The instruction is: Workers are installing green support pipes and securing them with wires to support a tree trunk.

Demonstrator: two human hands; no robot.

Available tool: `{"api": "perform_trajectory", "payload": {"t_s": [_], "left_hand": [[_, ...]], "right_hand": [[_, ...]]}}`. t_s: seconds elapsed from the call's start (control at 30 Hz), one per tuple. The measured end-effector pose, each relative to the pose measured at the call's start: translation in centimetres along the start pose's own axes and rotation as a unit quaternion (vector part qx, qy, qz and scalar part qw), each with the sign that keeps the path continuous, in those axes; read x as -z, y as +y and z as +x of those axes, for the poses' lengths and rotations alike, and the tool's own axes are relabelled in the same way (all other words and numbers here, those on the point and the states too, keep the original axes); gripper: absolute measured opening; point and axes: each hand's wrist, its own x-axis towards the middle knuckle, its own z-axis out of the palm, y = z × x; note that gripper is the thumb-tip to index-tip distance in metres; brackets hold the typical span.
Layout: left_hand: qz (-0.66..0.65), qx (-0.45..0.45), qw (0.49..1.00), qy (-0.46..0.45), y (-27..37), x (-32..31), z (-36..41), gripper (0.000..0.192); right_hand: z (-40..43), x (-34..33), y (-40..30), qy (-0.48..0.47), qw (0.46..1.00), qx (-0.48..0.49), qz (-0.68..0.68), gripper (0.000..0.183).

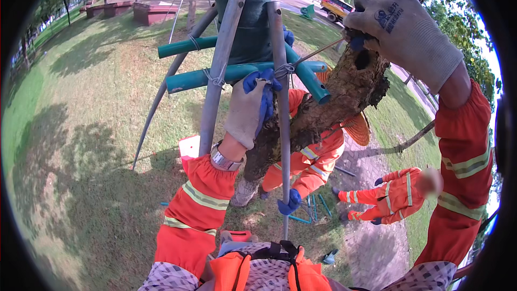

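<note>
My left hand (250, 107), in a grey work glove with blue fingers, is raised at a horizontal green pole (194, 80). Its fingers are curled against the pole's lower edge; what they hold, if anything, is hidden. My right hand (398, 34), in a matching glove, is higher, beside the leaning tree limb (335, 101). It is closed around the outer end of a thin rod (319, 51). The rod's other end meets a wire binding (284, 70) on a grey upright pole (278, 44). Another wire binding (217, 77) wraps a second grey pole (220, 56).
A green wrap (246, 28) covers the trunk. A co-worker in orange (319, 161) crouches below, a blue-gloved hand (291, 203) on the grey pole's lower part. Another person (400, 196) is on the paving. Green rods (324, 205) lie on grass. A yellow-red truck (336, 6) stands behind.
</note>
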Motion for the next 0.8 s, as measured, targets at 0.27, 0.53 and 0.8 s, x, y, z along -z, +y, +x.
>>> {"api": "perform_trajectory", "payload": {"t_s": [0.27, 0.53, 0.8], "left_hand": [[-0.006, -0.007, 1.000, -0.001, 0.0, -0.1, -0.1, 0.022], [-0.020, -0.005, 1.000, 0.008, 0.0, -0.6, 0.1, 0.032], [-0.004, 0.015, 1.000, -0.021, 0.5, 0.0, -0.2, 0.036]], "right_hand": [[-0.1, -0.2, 0.3, -0.001, 1.000, -0.002, -0.017, 0.049], [0.6, -0.7, 0.1, -0.048, 0.998, -0.019, 0.030, 0.047], [2.2, -1.4, -0.6, -0.089, 0.995, -0.039, 0.017, 0.039]]}}
